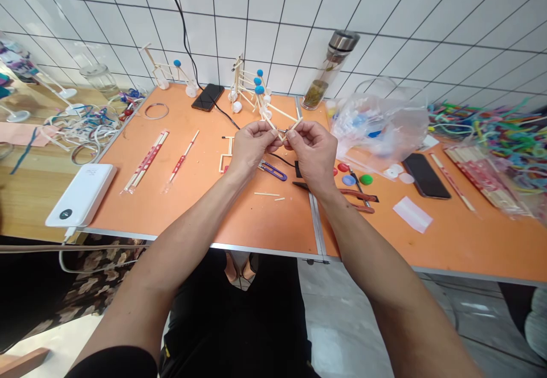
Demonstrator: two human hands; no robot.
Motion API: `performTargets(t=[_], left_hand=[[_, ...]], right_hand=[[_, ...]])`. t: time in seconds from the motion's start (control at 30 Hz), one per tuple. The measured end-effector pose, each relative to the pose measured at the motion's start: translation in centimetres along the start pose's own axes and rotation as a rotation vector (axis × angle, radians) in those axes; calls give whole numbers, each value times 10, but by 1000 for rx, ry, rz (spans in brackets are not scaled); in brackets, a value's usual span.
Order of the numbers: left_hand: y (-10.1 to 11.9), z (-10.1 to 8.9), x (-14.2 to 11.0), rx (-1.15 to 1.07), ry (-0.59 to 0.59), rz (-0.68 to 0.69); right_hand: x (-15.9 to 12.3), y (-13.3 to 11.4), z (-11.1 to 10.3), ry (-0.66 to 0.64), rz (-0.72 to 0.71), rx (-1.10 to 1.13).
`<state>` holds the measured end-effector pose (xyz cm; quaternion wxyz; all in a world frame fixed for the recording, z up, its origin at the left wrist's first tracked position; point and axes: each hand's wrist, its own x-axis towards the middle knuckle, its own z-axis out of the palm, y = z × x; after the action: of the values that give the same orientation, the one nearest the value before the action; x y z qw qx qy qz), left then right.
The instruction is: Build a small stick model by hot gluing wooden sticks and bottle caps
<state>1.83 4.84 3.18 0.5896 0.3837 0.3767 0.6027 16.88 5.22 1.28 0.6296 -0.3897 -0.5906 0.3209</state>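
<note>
Above the middle of the orange table, both of my hands pinch a small frame of thin pale wooden sticks point(280, 110), which look like cut pieces of chopstick. My left hand point(255, 143) closes thumb and fingers on its left side. My right hand point(315, 146) grips the right side, and the fingertips of both hands nearly meet at the near corner. My fingers partly hide the joint there. Below my hands lie a purple-handled utility knife point(273, 170), a flat stick frame point(226, 155) and short stick offcuts point(267, 194).
Stick models with blue balls point(259, 89) stand by the wall. Wrapped chopsticks point(147, 161) and a white power bank point(81, 194) lie left. Orange-handled pliers point(359, 196), coloured caps point(366, 179), a plastic bag point(380, 122) and a phone point(426, 175) lie right. A glass bottle point(327, 73) leans behind.
</note>
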Motion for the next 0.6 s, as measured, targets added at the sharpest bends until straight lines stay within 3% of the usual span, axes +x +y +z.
performTargets(t=[0.6], left_hand=[[2,-1,1,11,-21,-4]], right_hand=[[1,2,-1,-3,-30,1]])
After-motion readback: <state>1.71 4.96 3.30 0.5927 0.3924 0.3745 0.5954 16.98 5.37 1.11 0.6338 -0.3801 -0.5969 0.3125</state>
